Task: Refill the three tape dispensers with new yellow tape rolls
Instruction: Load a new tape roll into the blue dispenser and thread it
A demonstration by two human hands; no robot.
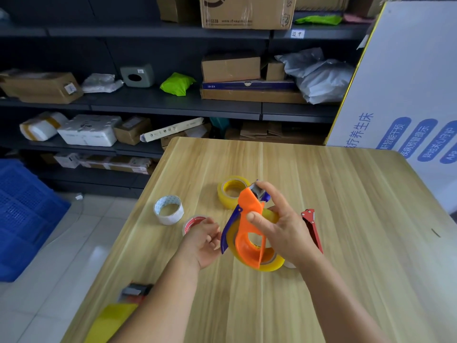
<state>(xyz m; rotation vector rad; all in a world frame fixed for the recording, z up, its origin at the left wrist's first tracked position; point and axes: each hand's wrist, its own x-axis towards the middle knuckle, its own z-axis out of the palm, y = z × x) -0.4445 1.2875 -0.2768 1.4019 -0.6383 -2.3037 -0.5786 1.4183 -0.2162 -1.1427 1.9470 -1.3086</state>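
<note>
One red dispenser (312,226) half hidden

Orange dispenser (249,226) holding a yellow roll (272,262); spare yellow roll (231,191) behind.

Wood table (346,243) w/ yellow tape roll (231,191), white roll (169,209), red-core roll (193,222), red dispenser (312,226).

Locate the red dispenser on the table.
In the head view, the red dispenser lies on the wooden table, right of centre, partly hidden behind the right hand gripping the orange dispenser.
</note>
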